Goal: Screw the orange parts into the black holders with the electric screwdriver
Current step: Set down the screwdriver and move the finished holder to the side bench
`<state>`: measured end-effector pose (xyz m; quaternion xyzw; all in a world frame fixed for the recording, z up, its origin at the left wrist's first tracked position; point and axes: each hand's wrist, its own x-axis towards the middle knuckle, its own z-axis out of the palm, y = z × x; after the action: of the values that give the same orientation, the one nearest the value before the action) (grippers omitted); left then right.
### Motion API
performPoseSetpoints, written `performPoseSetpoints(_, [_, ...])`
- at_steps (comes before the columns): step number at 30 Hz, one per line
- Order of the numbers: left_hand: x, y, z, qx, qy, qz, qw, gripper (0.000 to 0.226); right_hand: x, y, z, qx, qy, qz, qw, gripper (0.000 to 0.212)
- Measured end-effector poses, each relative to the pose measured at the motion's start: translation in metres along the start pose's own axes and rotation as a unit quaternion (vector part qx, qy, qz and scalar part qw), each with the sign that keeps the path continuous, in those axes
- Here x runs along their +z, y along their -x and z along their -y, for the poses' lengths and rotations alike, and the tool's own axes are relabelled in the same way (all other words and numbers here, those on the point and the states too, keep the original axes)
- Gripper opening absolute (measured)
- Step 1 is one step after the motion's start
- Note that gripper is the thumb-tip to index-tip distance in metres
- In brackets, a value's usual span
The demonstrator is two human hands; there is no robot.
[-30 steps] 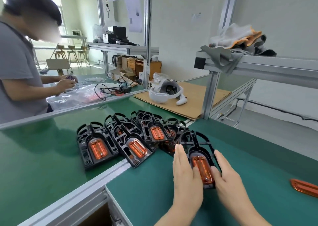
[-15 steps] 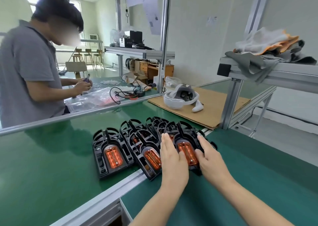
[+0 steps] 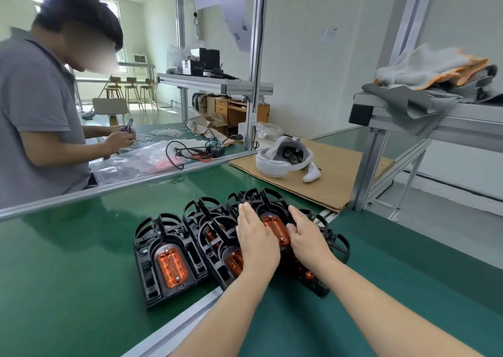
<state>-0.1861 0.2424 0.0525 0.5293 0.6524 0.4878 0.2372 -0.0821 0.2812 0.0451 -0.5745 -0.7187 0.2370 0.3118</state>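
Observation:
Several black holders with orange parts seated in them lie in an overlapping row on the green bench. One holder (image 3: 268, 207) with its orange part (image 3: 276, 227) sits on top of the others, between my hands. My left hand (image 3: 255, 243) lies flat along its left side, fingers straight. On the right side my right hand (image 3: 306, 237) presses with straight fingers. The leftmost holder (image 3: 166, 258) lies alone with its orange part (image 3: 171, 267) facing up. No electric screwdriver is in view.
An aluminium rail (image 3: 190, 316) crosses the bench under the row. A white headset (image 3: 284, 158) rests on cardboard (image 3: 340, 182) behind. A person (image 3: 40, 117) works at the far left. A frame post (image 3: 364, 171) and a shelf with gloves (image 3: 430, 68) stand to the right.
My hands have slid the holder away from me and to the left, up onto the row of other holders. My view has moved closer and leftward.

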Motion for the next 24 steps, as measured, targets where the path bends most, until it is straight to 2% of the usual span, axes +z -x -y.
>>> performPoseSetpoints(8, [0.006,-0.02,0.009,-0.005,-0.059,-0.002,0.998,0.065,0.008,-0.018,-0.001,0.005,0.012,0.004,1.0,0.047])
performPoseSetpoints(11, [0.006,-0.024,0.014,0.003,-0.125,0.007,0.992,0.062,0.01,-0.021,-0.001,0.006,0.023,0.012,1.0,0.048])
performPoseSetpoints(14, [0.005,-0.021,0.02,0.063,-0.233,-0.008,0.97,0.057,0.011,-0.023,0.0,0.008,0.031,0.014,0.999,0.049])
performPoseSetpoints(17, [0.005,-0.007,0.025,0.179,-0.319,-0.009,0.931,0.053,0.012,-0.023,0.001,0.01,0.039,0.011,0.999,0.048])
performPoseSetpoints(20, [0.0,0.005,0.03,0.274,-0.346,0.0,0.897,0.049,0.011,-0.021,0.0,0.006,0.046,0.018,0.999,0.048])
performPoseSetpoints(22, [-0.004,0.008,0.036,0.283,-0.358,0.042,0.889,0.055,0.008,-0.019,-0.001,-0.002,0.028,0.013,1.0,0.046])
performPoseSetpoints(24, [-0.005,0.006,0.045,0.283,-0.374,0.071,0.88,0.061,0.005,-0.014,-0.003,-0.014,0.011,-0.025,1.0,0.045])
